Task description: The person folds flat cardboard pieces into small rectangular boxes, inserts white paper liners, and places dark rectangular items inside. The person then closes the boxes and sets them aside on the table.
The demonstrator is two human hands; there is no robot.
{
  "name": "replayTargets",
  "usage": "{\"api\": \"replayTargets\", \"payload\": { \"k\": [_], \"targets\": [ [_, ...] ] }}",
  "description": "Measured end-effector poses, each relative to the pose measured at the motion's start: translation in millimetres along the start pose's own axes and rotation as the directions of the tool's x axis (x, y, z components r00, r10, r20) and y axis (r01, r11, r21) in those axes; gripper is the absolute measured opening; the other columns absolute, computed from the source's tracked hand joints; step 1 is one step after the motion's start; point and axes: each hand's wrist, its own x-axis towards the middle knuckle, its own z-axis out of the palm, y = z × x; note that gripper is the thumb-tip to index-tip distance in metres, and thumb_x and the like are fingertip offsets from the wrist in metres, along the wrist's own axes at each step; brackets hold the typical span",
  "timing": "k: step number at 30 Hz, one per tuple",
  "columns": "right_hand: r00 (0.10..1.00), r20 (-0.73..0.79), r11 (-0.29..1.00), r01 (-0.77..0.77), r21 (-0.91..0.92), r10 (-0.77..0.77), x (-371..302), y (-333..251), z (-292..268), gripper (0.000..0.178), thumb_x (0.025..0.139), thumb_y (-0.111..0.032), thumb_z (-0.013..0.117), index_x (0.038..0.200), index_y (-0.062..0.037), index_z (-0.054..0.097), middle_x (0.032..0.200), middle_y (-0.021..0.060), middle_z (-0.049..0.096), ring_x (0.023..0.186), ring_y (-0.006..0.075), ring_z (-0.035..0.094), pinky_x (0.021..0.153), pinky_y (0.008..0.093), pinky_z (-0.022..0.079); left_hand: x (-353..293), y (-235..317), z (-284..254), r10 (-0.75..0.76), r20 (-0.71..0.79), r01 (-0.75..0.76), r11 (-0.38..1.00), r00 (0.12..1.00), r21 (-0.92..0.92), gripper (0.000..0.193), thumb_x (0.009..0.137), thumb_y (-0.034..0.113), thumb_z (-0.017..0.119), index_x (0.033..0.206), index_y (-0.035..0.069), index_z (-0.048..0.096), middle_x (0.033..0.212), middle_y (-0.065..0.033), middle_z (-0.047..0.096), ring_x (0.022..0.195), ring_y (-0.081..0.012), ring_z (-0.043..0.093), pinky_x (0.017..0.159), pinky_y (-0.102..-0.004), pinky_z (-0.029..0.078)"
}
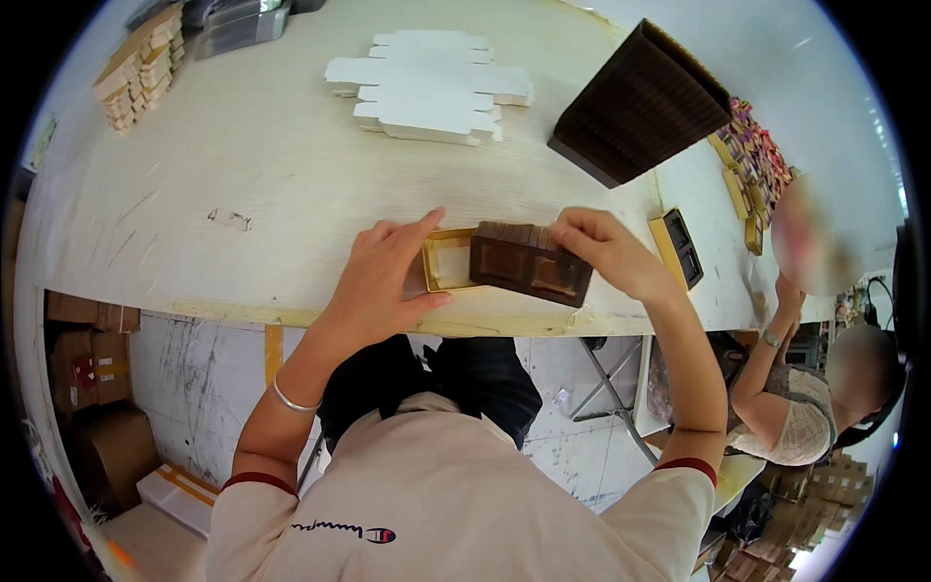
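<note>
A small gold open-topped box (450, 265) lies on the table near its front edge. My left hand (378, 276) spans its left end, thumb on the near side and forefinger along the far side. Over the box's right part sits a stack of dark brown plastic trays (529, 264) with square hollows, tilted and hiding what lies beneath. My right hand (606, 247) pinches the stack at its upper right corner, fingertips closed together. To the right of that hand lies another gold box (678, 248) with a dark two-hollow tray in it.
Flat white carton blanks (427, 85) are stacked at the far middle. A tall stack of dark brown trays (640, 105) stands to their right. Many small filled boxes (752, 165) lie farther right, near a co-worker (795, 407). Pale stacked pieces (143, 68) sit far left.
</note>
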Motion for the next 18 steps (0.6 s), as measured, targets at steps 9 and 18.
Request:
{"api": "replayTargets", "payload": {
  "k": [9, 18],
  "targets": [
    [0.835, -0.372, 0.883, 0.252, -0.396, -0.406, 17, -6, 45, 0.027, 0.090, -0.027, 0.063, 0.096, -0.0020, 0.053, 0.092, 0.0184, 0.061, 0.071, 0.0292, 0.058, 0.063, 0.0373, 0.047, 11, 7, -5, -0.003, 0.139, 0.023, 0.990, 0.990, -0.142, 0.076, 0.074, 0.020, 0.076, 0.138, 0.005, 0.039, 0.126, -0.0158, 0.052, 0.112, -0.0334, 0.052, 0.095, -0.0387, 0.044],
    [0.668, 0.001, 0.457, 0.510, -0.729, -0.744, -23, 20, 52, 0.056, 0.073, -0.026, 0.074, 0.122, -0.0041, 0.057, 0.114, 0.0180, 0.053, 0.094, 0.0316, 0.056, 0.077, 0.0363, 0.049, 14, -2, -10, 0.029, 0.194, 0.009, 0.982, 0.981, -0.189, 0.073, 0.071, 0.015, 0.079, 0.135, 0.006, 0.043, 0.126, -0.0148, 0.052, 0.113, -0.0313, 0.053, 0.094, -0.0379, 0.045]
  ]
}}
